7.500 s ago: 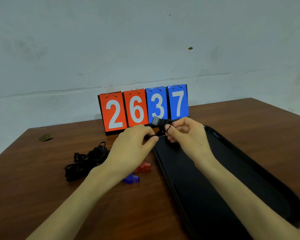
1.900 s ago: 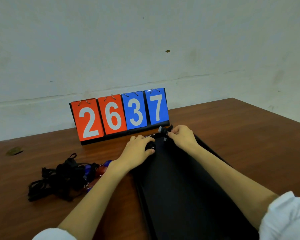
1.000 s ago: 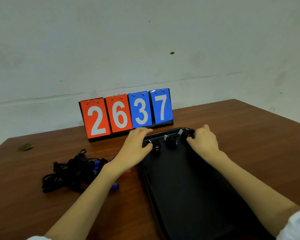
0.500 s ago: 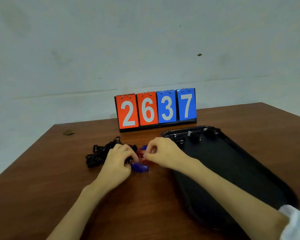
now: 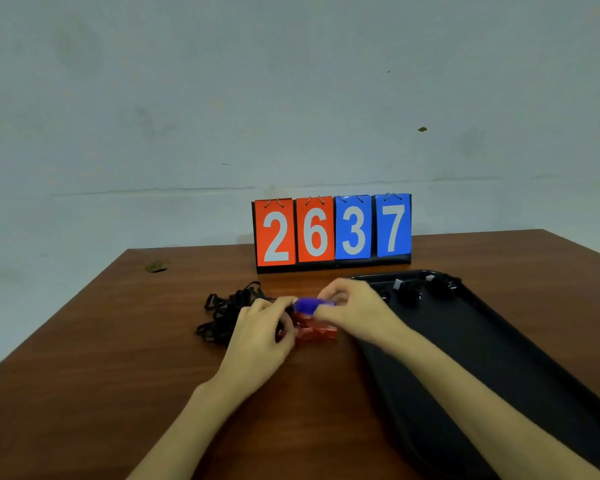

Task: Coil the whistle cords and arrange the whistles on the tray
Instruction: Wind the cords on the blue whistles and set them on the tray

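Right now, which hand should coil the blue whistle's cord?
Probably the left hand: it sits right next to the cords, while the right hand is busy pinching the blue whistle.

Plain bare room, likely a staged recording setup: stained wall [image 5: 187, 98], brown wooden table [image 5: 111, 375], flip scoreboard [image 5: 332, 232] reading 2637 just beyond the grip.

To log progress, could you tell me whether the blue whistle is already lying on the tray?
No, the right hand pinches the blue whistle over the table, left of the tray.
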A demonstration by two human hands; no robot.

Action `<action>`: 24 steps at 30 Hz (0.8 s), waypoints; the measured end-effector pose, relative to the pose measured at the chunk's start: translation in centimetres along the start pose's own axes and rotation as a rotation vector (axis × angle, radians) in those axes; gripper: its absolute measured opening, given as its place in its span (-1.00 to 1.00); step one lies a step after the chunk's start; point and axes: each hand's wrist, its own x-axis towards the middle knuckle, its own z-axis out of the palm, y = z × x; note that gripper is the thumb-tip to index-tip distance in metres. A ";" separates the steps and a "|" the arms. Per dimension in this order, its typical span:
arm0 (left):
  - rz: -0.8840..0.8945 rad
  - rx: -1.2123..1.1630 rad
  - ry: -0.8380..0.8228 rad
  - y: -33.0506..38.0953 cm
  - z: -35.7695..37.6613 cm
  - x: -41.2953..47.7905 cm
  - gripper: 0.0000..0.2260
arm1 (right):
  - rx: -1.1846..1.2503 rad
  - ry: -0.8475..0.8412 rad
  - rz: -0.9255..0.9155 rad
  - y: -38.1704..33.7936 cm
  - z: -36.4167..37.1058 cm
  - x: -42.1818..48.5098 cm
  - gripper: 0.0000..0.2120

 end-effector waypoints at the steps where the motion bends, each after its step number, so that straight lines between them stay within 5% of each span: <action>1: -0.041 -0.059 0.054 0.2 0.1 0.0 -0.65 | 0.189 0.008 0.044 -0.3 -0.6 0.1 -0.83; 7: -0.264 -0.432 0.126 1.2 -0.8 0.2 -0.86 | 1.339 -0.061 0.197 -1.3 -3.8 0.4 -0.78; 15: -0.694 -1.045 0.125 -0.2 -2.6 1.2 -0.93 | 1.885 0.082 0.242 -1.0 -6.8 2.0 -0.80; 20: -0.841 -1.388 0.222 -1.5 -3.4 1.5 -0.64 | 1.330 0.142 0.253 1.5 -7.0 2.8 -0.75; 24: -0.890 -1.380 0.322 -2.2 -3.5 1.4 -0.66 | 0.433 0.367 0.252 2.8 -6.8 2.6 -0.69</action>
